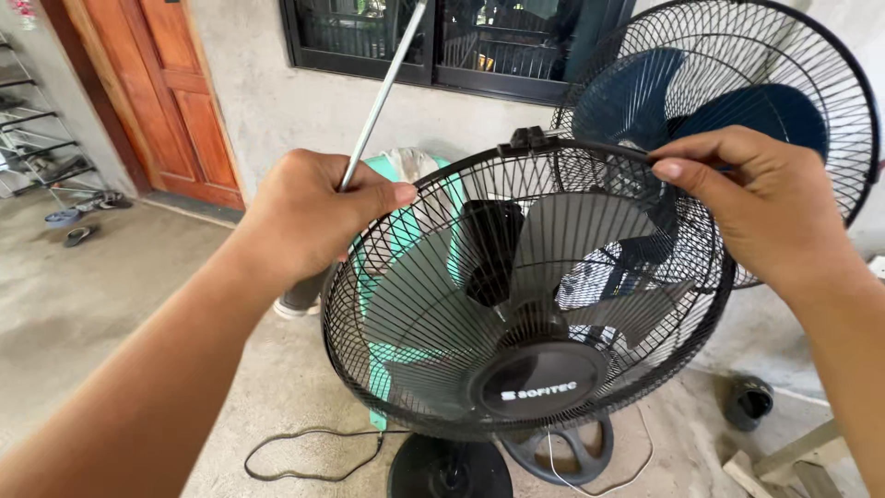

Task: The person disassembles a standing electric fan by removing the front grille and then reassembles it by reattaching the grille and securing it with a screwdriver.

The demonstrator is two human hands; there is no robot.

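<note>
Left hand (309, 217): grip clenched around a thin metal rod (383, 92), thumb touching the guard rim.
Right hand (761, 207): fingers pinching the rim's upper right.
Black fan guard (442, 304): tilted, between both hands, above the floor (83, 304).
Second fan (737, 83): behind, against the wall.

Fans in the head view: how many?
2. The black fan sits front and centre, both hands on its grille rim: left hand, right hand. The blue-bladed fan stands behind it, upper right. Others may lie outside the frame.
</note>
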